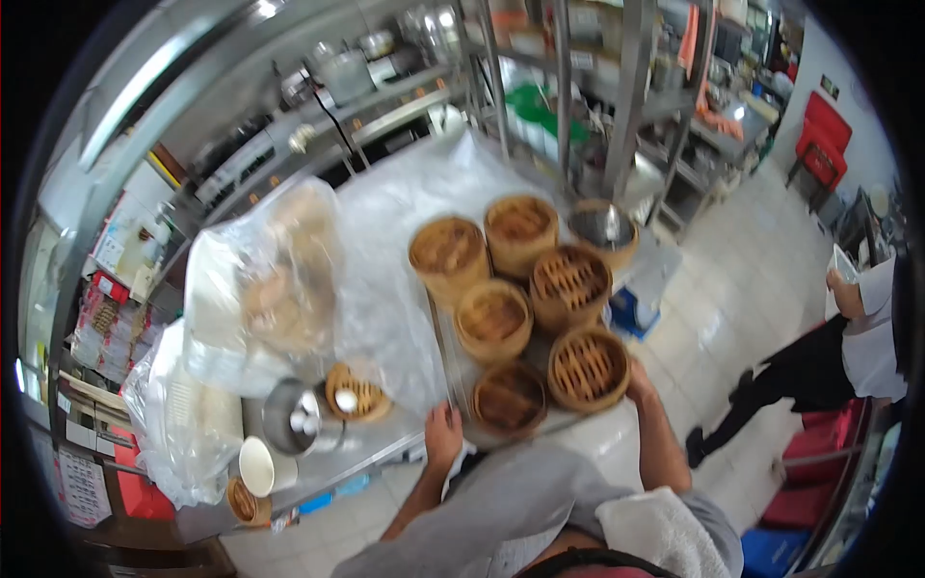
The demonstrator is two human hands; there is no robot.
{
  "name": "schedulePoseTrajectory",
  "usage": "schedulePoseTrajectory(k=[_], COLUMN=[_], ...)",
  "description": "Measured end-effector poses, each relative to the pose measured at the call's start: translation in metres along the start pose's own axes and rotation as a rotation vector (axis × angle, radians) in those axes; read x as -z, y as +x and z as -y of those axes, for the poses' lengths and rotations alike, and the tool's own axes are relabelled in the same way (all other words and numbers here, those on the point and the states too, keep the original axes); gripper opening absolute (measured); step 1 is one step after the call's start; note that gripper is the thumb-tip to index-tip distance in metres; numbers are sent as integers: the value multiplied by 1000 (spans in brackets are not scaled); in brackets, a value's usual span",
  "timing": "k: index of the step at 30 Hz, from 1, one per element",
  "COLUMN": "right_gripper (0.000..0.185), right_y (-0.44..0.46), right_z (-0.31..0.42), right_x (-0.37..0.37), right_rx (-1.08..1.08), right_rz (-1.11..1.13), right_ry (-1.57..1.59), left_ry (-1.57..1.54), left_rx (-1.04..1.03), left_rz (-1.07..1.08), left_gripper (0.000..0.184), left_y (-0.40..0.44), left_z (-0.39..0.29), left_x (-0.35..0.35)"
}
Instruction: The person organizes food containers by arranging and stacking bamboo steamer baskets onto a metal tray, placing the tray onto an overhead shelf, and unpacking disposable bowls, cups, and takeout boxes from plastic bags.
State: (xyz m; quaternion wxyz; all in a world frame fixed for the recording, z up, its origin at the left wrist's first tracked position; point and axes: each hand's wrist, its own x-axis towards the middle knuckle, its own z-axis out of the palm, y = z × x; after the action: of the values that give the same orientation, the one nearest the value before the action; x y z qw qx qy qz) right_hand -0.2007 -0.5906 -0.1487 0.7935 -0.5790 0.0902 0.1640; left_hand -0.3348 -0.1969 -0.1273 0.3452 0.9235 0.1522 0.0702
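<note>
In the head view, the left hand (444,435), at lower centre of the frame, is clenched on the near left corner of a metal tray (445,354). The right hand (640,383), right of centre, is against the tray's right side by a steamer; its fingers are partly hidden, so its grip cannot be told. The tray, at the centre, bears round bamboo steamers (493,320). Left of them lie a clear plastic bag (289,270) and, nearer, a metal pot (289,416) and a white cup (267,467). At right stands another person (819,356).
</note>
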Motion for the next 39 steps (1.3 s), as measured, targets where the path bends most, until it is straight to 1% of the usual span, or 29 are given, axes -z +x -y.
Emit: schedulePoseTrajectory(k=[2,3,4,5,6,8,9,10,11,12,13,14,15,16,17,19,20,22,23,24,26,27,30,31,34,35,36,38,39], right_gripper=[44,44,43,43,41,40,39,38,38,37,37,37,37,37,36,36,36,35,35,35,33,32,31,29,27,26,26,26,26], right_y=[-3,-9,-11,-4,4,5,1,-3,-1,2,8,12,7,1,0,3,1,4,5,5,4,1,-3,-7,-35,-46,-56,-85,-108], right_z=[17,27,35,32,26,20,29,34,33,29,20,12,10,16,21,23,21,19,18,18,14,18,24,25,35,39,44,61,78], right_x=[-11,-19,-23,-18,-12,-7,-14,-18,-16,-11,-3,4,3,-2,-5,-4,-4,-2,0,1,-1,-4,0,1,-1,-4,-4,-5,-17], right_rx=[-63,-89,-119,-100,-78,-88,-31,15,6,-2,-12,-8,-24,-92,-155,-155,-160,-141,-110,-113,6,21,1,34,58,55,60,114,143], right_rz=[51,45,34,43,63,84,124,161,185,208,189,174,174,134,96,109,112,113,112,119,109,94,85,85,39,32,29,36,-22], right_ry=[27,5,-19,-28,-89,-152,-184,-214,-191,-169,-168,-164,-160,-69,18,65,118,75,33,28,-77,-98,-67,-71,-52,8,10,-8,-75], left_ry=[-172,-183,71,327,322,88,-40,-86,-134,-261,-691,-684,-923,-1164,-1164,-1457,-1456,-1431,-1433,-1438,-1633,-1691,-1723,-1744,-1744,-1741,-1740,-1740,-1740], left_rx=[35,19,-41,-90,-88,208,188,196,209,242,183,210,242,263,263,429,436,476,516,518,509,480,395,372,324,286,282,207,198], left_rz=[-90,-119,-235,-344,-356,54,53,43,36,64,25,33,-4,-48,-55,97,88,305,348,340,323,242,182,152,132,119,125,175,183], left_gripper=[26,26,27,30,30,34,36,36,36,32,25,25,23,20,20,25,25,34,40,40,42,45,51,55,57,57,57,58,58], left_y=[-4,-8,-15,-18,-16,-17,-15,-15,-16,-20,-20,-28,-28,-25,-24,-24,-21,-15,-13,-18,-29,-32,-44,-51,-75,-82,-88,-105,-114], left_z=[-3,-17,-34,-44,-42,-18,-3,4,2,-12,21,15,-2,-17,-26,-34,-27,-12,-9,-11,-18,-20,-15,-32,-48,-49,-52,-63,-70], left_x=[2,10,19,22,17,-2,-15,-21,-22,-14,-40,-38,-29,-21,-13,3,3,-2,-3,-8,-20,-26,-31,-23,-10,-7,-1,15,25])
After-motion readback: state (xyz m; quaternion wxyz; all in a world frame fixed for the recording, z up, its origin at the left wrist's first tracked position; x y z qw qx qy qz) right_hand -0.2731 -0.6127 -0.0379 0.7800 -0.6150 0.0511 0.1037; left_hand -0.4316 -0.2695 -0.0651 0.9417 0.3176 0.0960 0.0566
